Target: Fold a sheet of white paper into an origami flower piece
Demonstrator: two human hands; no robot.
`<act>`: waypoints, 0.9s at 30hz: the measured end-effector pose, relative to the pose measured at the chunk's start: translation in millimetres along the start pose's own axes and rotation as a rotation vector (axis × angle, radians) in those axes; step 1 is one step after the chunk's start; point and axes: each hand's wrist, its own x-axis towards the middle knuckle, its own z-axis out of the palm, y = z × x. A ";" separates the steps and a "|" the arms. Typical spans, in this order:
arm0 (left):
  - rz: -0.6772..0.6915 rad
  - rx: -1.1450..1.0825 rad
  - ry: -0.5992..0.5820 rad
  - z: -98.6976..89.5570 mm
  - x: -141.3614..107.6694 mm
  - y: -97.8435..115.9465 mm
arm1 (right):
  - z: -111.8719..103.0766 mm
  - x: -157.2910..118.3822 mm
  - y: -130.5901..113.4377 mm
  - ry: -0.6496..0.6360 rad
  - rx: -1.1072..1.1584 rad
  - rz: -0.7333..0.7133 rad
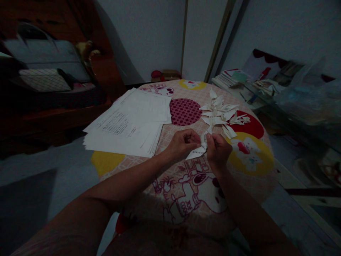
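Between my two hands is a folded strip of printed white paper point(196, 152), creased into a pointed shape. My left hand point(183, 143) pinches its left side with thumb and fingertips. On the other side my right hand point(218, 148) grips it, thumb on top and fingers curled under. Just beyond my hands lies a pile of folded paper pieces point(220, 112) with pointed, leaf-like ends. To the left, a stack of printed paper sheets point(128, 124) rests on the table. The exact folds inside my grip are partly hidden by my fingers.
A patterned cloth point(170, 137) covers the round table. At right stands a glass-topped shelf with papers point(226, 79) and a clear plastic bag point(311, 89). A wooden seat point(103, 71) at left holds a light bag point(48, 53). Small boxes point(170, 74) sit behind the table.
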 end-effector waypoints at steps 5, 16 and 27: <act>-0.122 -0.062 -0.028 -1.0 1.4 -1.3 | 0.1 0.3 0.2 0.016 -0.008 0.004; -0.031 0.073 -0.015 -0.2 -0.1 -1.2 | 1.2 0.0 3.9 -0.028 -0.015 -0.043; 0.033 0.121 0.038 -4.5 0.4 -1.7 | -1.0 0.5 -0.2 0.030 0.001 -0.011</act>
